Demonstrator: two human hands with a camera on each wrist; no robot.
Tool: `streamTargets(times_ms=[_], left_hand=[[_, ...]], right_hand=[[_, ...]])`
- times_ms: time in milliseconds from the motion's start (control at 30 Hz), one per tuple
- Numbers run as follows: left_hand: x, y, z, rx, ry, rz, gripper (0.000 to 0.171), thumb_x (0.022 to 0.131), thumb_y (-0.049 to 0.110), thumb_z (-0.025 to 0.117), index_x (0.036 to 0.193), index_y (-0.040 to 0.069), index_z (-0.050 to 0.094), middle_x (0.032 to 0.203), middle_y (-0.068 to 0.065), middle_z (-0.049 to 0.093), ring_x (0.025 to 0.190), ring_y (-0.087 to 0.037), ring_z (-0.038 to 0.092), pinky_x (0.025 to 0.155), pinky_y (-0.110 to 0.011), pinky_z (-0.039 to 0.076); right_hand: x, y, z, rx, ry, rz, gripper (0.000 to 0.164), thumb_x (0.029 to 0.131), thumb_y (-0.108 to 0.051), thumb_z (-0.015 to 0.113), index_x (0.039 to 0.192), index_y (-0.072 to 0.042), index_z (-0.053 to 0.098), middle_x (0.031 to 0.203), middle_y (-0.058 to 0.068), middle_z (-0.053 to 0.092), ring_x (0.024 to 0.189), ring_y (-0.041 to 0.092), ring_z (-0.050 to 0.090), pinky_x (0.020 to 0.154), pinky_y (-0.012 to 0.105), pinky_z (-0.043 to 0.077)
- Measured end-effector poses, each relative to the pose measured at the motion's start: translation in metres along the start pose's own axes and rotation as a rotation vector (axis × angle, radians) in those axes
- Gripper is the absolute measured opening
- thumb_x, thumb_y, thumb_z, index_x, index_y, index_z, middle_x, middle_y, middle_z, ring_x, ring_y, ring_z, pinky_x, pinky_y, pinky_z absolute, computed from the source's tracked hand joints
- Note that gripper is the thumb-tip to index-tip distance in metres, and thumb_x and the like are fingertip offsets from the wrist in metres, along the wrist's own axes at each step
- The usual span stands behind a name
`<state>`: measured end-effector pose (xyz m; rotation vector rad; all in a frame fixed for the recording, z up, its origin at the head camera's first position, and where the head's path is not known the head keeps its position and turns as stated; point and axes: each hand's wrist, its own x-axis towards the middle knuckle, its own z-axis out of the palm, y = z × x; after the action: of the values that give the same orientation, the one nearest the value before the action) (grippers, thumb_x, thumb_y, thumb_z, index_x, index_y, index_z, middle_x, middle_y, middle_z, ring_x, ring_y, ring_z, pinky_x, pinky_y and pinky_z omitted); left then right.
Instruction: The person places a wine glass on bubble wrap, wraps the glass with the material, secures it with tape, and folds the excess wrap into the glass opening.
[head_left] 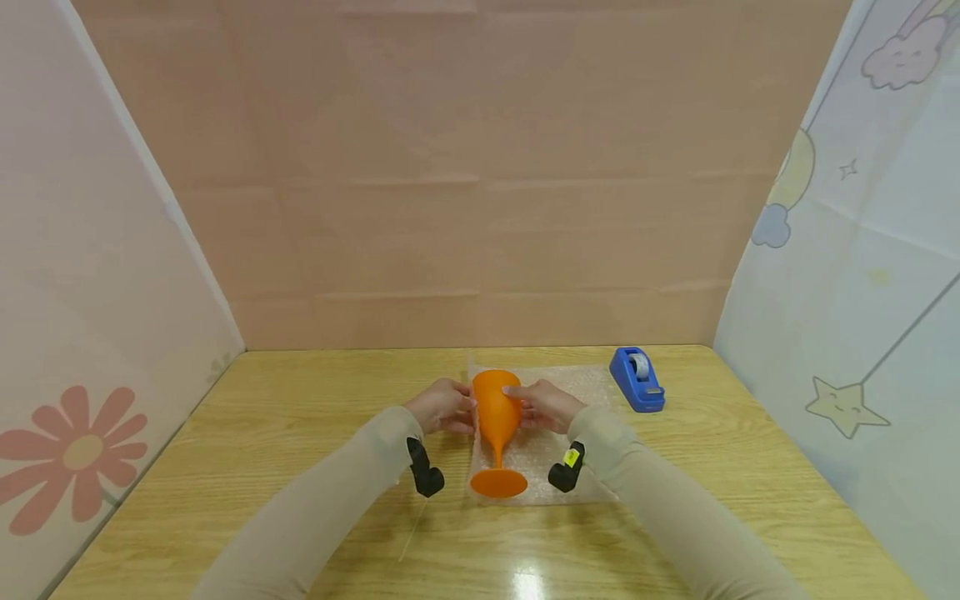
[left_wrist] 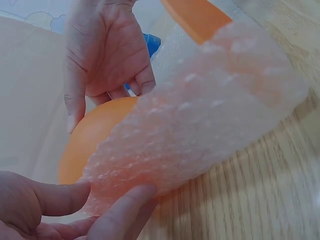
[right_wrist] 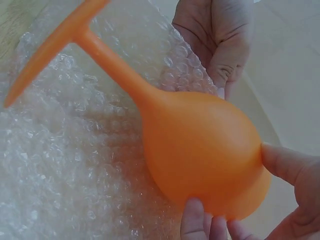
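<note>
Right hand: here it is, the right hand [head_left: 549,404] grips the orange goblet [head_left: 497,412], thumb laid on the bowl near the rim, fingers round its right side.
Left hand: and over on the other flank, the left hand [head_left: 442,406] pinches the raised left edge of the bubble wrap [head_left: 592,383] against the bowl.
Goblet: on its side on the wrap, mid-worktop; long axis running far to near, rim towards the far edge, round foot towards the person.
Wrap: spreading right from the goblet, reaching just beside the tape dispenser.
Sleeves: both forearms come in from the near side, angling inward to meet at the bowl.
Tape dispenser: blue [head_left: 636,382], towards the far right corner.
Worktop: wood grain [head_left: 300,417] stretches broadly leftward from the wrap, more narrowly to the right edge; the tan backdrop [head_left: 472,208] rises behind the far edge.
</note>
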<state>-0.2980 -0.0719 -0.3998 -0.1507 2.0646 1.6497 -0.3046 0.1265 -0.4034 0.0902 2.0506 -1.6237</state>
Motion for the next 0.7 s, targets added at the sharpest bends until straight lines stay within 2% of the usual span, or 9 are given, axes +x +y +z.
streamTargets(times_ms=[333, 500, 700], left_hand=[[-0.008, 0.003, -0.011, 0.03, 0.002, 0.009, 0.035, 0.095, -0.002, 0.054, 0.129, -0.008, 0.051, 0.089, -0.013, 0.061, 0.071, -0.021, 0.063, 0.076, -0.04, 0.058], [-0.008, 0.003, -0.013, 0.059, 0.018, 0.011, 0.032, 0.095, -0.001, 0.055, 0.127, -0.009, 0.052, 0.094, -0.013, 0.061, 0.071, -0.021, 0.064, 0.073, -0.037, 0.059], [-0.006, 0.004, -0.01, 0.063, 0.033, 0.015, 0.036, 0.096, -0.001, 0.055, 0.129, -0.011, 0.047, 0.101, -0.017, 0.061, 0.071, -0.021, 0.064, 0.073, -0.037, 0.059]], right_hand=[[0.004, 0.004, 0.014, 0.047, -0.058, -0.064, 0.042, 0.099, -0.023, 0.054, 0.123, 0.012, 0.053, 0.093, 0.007, 0.062, 0.078, 0.015, 0.06, 0.077, 0.029, 0.055], [0.005, 0.006, 0.014, 0.065, -0.065, -0.053, 0.044, 0.099, -0.025, 0.055, 0.123, 0.011, 0.05, 0.091, 0.007, 0.059, 0.077, 0.015, 0.057, 0.077, 0.029, 0.055], [0.004, 0.007, 0.01, 0.132, -0.083, -0.039, 0.048, 0.099, -0.024, 0.056, 0.127, 0.013, 0.044, 0.099, 0.011, 0.058, 0.085, 0.019, 0.059, 0.087, 0.034, 0.055]])
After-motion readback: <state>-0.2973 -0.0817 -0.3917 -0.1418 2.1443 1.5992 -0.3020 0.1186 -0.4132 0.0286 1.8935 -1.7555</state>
